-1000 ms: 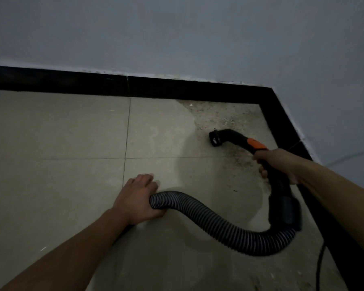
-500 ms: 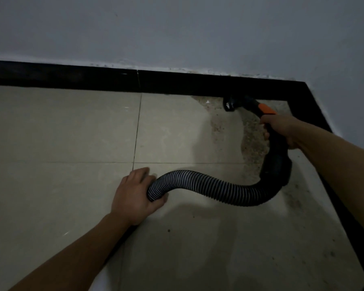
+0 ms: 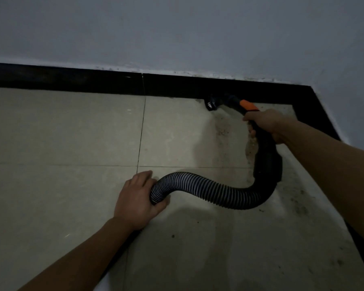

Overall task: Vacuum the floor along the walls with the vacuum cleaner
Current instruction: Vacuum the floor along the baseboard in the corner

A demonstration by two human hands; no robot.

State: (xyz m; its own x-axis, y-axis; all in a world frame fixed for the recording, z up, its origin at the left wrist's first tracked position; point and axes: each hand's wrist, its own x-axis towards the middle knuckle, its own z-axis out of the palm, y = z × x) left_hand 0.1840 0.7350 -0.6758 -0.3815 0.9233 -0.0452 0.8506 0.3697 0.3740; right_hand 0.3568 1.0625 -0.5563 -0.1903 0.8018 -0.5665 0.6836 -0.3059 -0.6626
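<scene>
The nozzle (image 3: 211,104) has gone from the open tile up to the black skirting board (image 3: 72,80) and now sits against it, a little left of the corner. The right hand (image 3: 265,124) is wrapped round the black handle (image 3: 263,148) just below its orange collar. The left hand (image 3: 138,201) curls round the ribbed hose (image 3: 208,190), low over the floor. This looks like edge cleaning along the far wall. Grit (image 3: 221,129) lies nearby, so the next move probably means drawing the nozzle along the board into the corner, with the left hand feeding slack.
</scene>
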